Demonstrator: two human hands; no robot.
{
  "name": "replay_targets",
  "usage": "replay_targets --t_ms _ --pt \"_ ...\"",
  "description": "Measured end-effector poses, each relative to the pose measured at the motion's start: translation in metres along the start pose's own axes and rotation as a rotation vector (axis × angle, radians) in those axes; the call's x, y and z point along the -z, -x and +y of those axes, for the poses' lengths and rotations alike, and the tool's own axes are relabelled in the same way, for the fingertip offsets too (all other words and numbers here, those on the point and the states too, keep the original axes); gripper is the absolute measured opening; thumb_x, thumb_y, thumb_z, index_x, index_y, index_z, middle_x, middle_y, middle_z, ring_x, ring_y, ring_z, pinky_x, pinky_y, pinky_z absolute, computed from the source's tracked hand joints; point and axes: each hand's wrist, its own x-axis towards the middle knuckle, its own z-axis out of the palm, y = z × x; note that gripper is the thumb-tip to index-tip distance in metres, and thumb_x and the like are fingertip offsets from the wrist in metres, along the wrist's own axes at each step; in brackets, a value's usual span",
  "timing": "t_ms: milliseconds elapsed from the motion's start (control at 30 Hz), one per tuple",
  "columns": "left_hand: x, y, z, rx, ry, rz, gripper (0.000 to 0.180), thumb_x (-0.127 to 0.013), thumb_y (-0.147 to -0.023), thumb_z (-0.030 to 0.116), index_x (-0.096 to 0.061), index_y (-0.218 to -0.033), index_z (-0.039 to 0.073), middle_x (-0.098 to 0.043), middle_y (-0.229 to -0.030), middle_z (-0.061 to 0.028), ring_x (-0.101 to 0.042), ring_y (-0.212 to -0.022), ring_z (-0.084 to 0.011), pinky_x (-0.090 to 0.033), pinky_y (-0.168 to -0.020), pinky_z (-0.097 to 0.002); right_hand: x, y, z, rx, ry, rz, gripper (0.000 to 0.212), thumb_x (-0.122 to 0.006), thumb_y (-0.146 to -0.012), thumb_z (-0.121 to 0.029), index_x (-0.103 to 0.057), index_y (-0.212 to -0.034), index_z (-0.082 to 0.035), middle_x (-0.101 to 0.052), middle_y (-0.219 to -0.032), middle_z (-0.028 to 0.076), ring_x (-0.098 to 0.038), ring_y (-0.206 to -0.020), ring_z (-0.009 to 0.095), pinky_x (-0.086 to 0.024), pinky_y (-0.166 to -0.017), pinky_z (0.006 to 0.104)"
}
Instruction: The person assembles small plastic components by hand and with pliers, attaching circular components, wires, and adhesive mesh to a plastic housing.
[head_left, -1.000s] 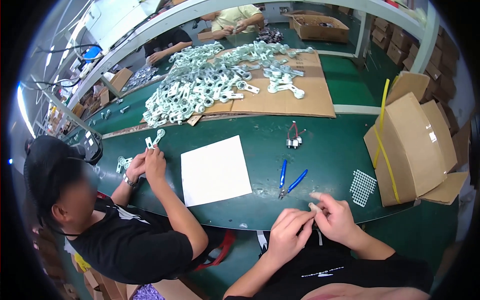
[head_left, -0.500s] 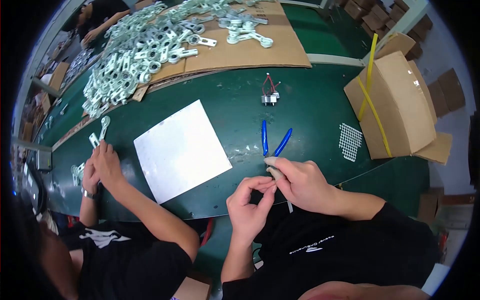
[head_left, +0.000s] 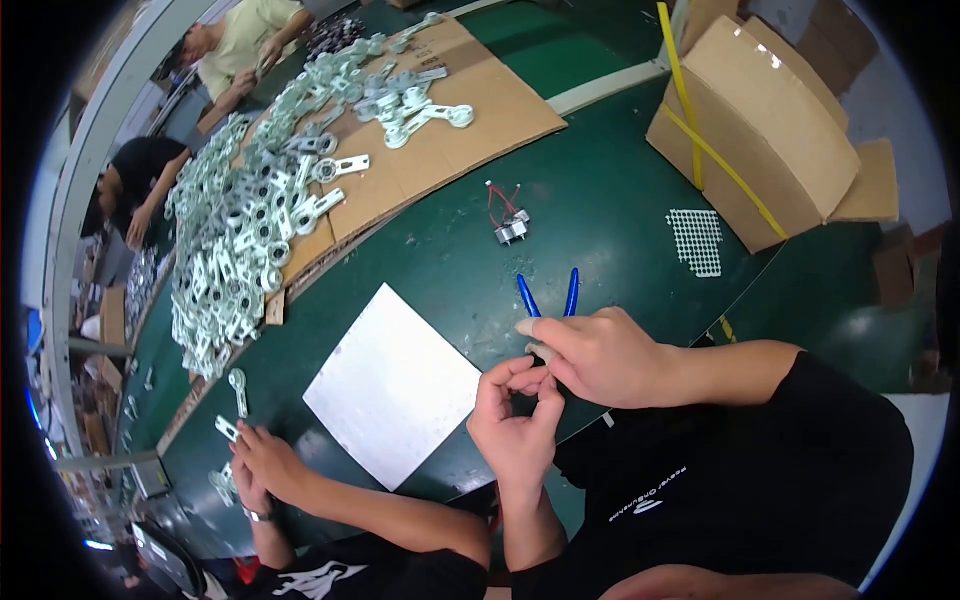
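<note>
My left hand (head_left: 515, 425) and my right hand (head_left: 615, 360) meet at the near edge of the green table. Their fingertips are pinched together around something small, mostly hidden by the fingers, that I cannot make out. Pale coverings sit on the thumb and index fingertips of my right hand. Just beyond that hand lie pliers with blue handles (head_left: 572, 290), spread apart, their jaws hidden behind my fingers. Farther off, a small metal part with red wires (head_left: 512, 232) rests on the table.
A white square sheet (head_left: 395, 385) lies to my left. Beyond it, many pale green arm-shaped parts (head_left: 240, 230) are heaped on cardboard (head_left: 430, 165). A white grid piece (head_left: 695, 243) and a cardboard box (head_left: 760, 120) stand right. A co-worker's hands (head_left: 265, 465) handle a pale part at left.
My view has turned, so the table, sheet, heap and box appear tilted and shifted. Both my hands keep their pinch close together. Another person in a yellow shirt now shows at the back.
</note>
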Motion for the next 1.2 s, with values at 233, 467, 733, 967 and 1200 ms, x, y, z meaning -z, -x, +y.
replay_targets --t_ms 233,467,733,967,1200 --pt "-0.011 0.006 0.007 0.042 -0.185 -0.013 0.039 -0.082 -0.098 -0.01 -0.071 -0.135 -0.005 -0.085 -0.11 -0.0113 -0.074 -0.096 -0.0124 -0.059 -0.095 -0.0292 -0.001 0.009 0.008 -0.005 -0.066 -0.041 0.045 -0.083 -0.094 -0.008 -0.069 -0.133 0.008 -0.08 -0.087 0.022 -0.081 -0.075 0.043 -0.063 -0.062 0.0507" --pt "-0.037 0.012 0.012 0.026 -0.125 -0.048 0.044 -0.082 -0.099 -0.01 -0.069 -0.14 -0.005 -0.085 -0.11 -0.0099 -0.074 -0.097 -0.0117 -0.059 -0.095 -0.0289 0.02 0.029 0.031 0.029 -0.102 0.072 0.039 -0.081 -0.094 -0.004 -0.074 -0.131 0.005 -0.08 -0.086 0.019 -0.08 -0.07 0.039 -0.064 -0.06 0.0467" --pt "-0.084 -0.03 0.039 -0.074 -0.319 -0.19 0.041 -0.087 -0.098 -0.002 -0.073 -0.136 -0.002 -0.084 -0.103 -0.0054 -0.069 -0.09 -0.0102 -0.059 -0.086 -0.0293 0.059 0.054 0.086 -0.168 -0.143 0.193 0.034 -0.09 -0.098 -0.013 -0.077 -0.127 0.0 -0.081 -0.081 0.013 -0.08 -0.068 0.033 -0.063 -0.062 0.0425" --pt "-0.11 -0.146 0.058 -0.341 -0.82 0.04 0.036 -0.089 -0.1 0.017 -0.079 -0.13 0.001 -0.083 -0.11 -0.0146 -0.076 -0.098 -0.0242 -0.061 -0.089 -0.0388 0.084 0.081 0.107 -0.195 -0.273 0.154 0.033 -0.091 -0.101 -0.018 -0.077 -0.124 0.002 -0.082 -0.084 0.012 -0.08 -0.064 0.025 -0.06 -0.058 0.0371" --pt "-0.092 -0.23 0.027 -0.179 -1.003 -0.147 0.033 -0.084 -0.103 0.016 -0.084 -0.133 0.002 -0.087 -0.118 -0.0216 -0.085 -0.106 -0.0368 -0.065 -0.098 -0.0463 0.093 0.094 0.123 -0.215 -0.282 0.136 0.034 -0.092 -0.099 -0.021 -0.077 -0.121 0.0 -0.082 -0.082 0.013 -0.08 -0.065 0.029 -0.062 -0.061 0.0397"
